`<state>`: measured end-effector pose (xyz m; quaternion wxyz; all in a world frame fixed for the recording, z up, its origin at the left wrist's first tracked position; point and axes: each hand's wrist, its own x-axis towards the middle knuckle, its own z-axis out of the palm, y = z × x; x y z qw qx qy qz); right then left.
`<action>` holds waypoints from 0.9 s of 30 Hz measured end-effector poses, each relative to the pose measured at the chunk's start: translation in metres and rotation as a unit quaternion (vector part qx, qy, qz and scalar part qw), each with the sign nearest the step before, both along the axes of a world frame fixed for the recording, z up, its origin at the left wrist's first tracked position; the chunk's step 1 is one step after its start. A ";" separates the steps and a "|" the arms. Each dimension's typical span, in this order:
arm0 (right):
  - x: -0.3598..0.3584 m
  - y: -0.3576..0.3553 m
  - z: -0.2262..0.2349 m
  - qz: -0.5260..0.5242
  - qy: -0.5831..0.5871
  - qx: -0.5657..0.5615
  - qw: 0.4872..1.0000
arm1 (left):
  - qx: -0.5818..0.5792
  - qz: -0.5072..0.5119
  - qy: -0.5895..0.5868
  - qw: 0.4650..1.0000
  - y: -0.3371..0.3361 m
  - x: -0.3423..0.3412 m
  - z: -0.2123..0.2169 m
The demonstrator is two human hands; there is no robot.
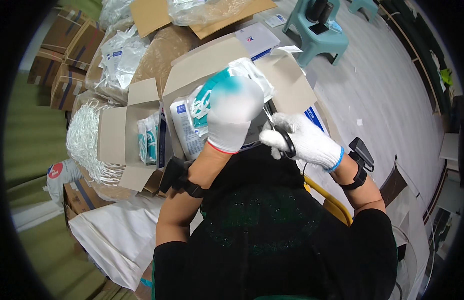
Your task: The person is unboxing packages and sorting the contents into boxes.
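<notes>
One shirt, two hands, one scissors

Pale grey floor, blue-green plastic stool

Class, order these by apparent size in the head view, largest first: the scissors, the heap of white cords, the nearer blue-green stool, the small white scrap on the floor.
1. Heap of white cords and nearer blue-green stool: too alike to rank
2. Scissors, partly hidden
3. Small white scrap

Scissors right of packets
</notes>
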<state>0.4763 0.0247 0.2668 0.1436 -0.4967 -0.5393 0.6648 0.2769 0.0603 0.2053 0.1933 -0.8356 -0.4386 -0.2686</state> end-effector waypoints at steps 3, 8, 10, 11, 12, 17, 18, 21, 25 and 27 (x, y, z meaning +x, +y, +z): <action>0.004 -0.001 0.001 0.012 -0.026 0.037 0.999 | -0.011 -0.044 -0.013 0.999 0.003 -0.012 0.002; 0.012 -0.007 0.016 0.030 -0.049 0.008 0.998 | -0.179 -0.128 -0.224 0.949 0.008 -0.035 0.027; 0.022 -0.014 -0.001 0.020 0.050 0.077 0.996 | -0.337 -0.114 -0.412 0.839 0.002 -0.039 0.043; 0.025 -0.014 -0.007 0.017 0.102 0.111 0.988 | -0.405 -0.103 -0.496 0.761 -0.001 -0.043 0.054; 0.026 -0.012 -0.005 0.019 0.103 0.105 0.989 | -0.435 -0.121 -0.512 0.731 -0.003 -0.049 0.066; 0.009 0.002 0.024 0.093 0.011 0.140 0.986 | -0.389 -0.130 -0.680 0.608 -0.024 -0.075 0.091; 0.004 0.001 0.028 0.094 0.003 0.163 0.982 | -0.351 -0.075 -0.686 0.633 -0.036 -0.081 0.110; 0.000 0.001 0.032 0.109 -0.089 0.157 0.977 | -0.196 -0.012 -0.724 0.661 -0.058 -0.135 0.141; -0.016 0.002 0.012 0.045 -0.218 0.209 0.952 | 0.069 0.171 -0.416 0.891 -0.069 -0.225 0.160; -0.026 0.010 0.016 0.078 -0.248 0.241 0.935 | 0.162 0.314 -0.375 0.857 -0.064 -0.247 0.146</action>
